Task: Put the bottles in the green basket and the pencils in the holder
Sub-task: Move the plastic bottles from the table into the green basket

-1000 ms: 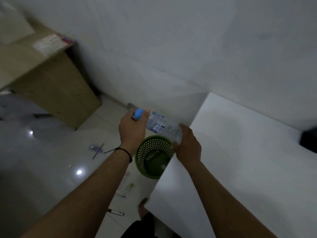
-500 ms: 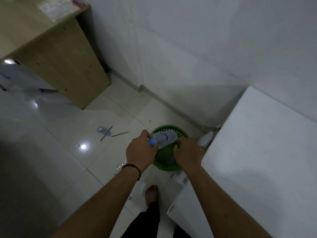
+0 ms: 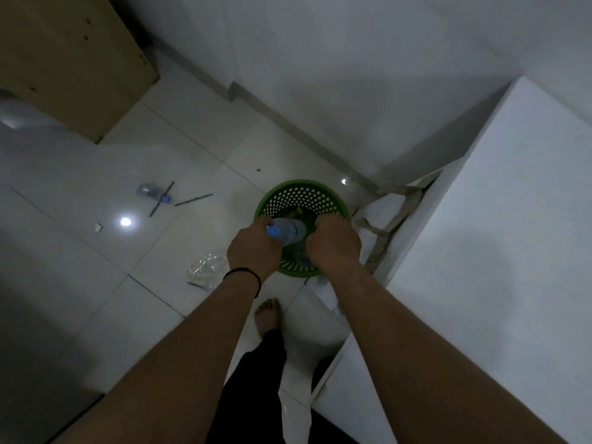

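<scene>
A clear plastic bottle with a blue cap is held over the mouth of the green perforated basket on the floor. My left hand grips its cap end and my right hand holds its other end, both just above the basket's rim. Inside the basket some items show dimly. On the tiles to the left lie another small bottle and two dark pencils. A crumpled clear bottle lies near my left wrist.
A white table fills the right side, its corner close to the basket. A wooden cabinet stands at the upper left against the white wall. My bare foot is on the tiles below the basket. Torn paper lies beside the basket.
Both hands have brought the bottle down from chest height to the basket's mouth. The view has tilted down toward the floor.
</scene>
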Demonstrator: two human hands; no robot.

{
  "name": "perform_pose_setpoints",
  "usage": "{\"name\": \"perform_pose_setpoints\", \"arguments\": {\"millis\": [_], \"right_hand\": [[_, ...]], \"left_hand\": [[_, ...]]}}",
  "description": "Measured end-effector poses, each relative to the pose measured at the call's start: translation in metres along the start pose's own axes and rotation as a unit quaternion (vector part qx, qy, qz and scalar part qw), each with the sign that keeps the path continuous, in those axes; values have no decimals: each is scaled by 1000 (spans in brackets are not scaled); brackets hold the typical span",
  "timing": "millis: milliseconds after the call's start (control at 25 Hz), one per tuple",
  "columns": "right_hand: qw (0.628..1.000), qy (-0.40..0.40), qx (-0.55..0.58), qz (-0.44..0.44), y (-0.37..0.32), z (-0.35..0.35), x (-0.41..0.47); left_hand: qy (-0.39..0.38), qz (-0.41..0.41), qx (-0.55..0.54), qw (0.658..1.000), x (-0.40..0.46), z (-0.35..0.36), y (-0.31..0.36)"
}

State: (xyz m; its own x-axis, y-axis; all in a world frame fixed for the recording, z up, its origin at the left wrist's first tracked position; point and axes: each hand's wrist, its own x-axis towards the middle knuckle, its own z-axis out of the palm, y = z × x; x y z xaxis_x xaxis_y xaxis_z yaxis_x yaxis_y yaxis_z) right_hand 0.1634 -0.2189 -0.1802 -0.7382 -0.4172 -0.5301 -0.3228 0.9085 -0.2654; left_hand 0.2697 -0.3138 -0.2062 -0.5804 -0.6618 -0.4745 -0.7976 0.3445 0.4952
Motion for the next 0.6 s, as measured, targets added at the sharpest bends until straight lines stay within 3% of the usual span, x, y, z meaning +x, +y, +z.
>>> {"name": "perform_pose_setpoints", "arguments": {"millis": [280, 600], "right_hand": [[1000, 14, 5, -26, -3, -25, -27], [976, 143, 12, -162, -13, -65, -122]], "left_hand": [[12, 9, 34, 999, -18, -24, 17], [152, 87, 98, 980, -120, -77, 35]]}}
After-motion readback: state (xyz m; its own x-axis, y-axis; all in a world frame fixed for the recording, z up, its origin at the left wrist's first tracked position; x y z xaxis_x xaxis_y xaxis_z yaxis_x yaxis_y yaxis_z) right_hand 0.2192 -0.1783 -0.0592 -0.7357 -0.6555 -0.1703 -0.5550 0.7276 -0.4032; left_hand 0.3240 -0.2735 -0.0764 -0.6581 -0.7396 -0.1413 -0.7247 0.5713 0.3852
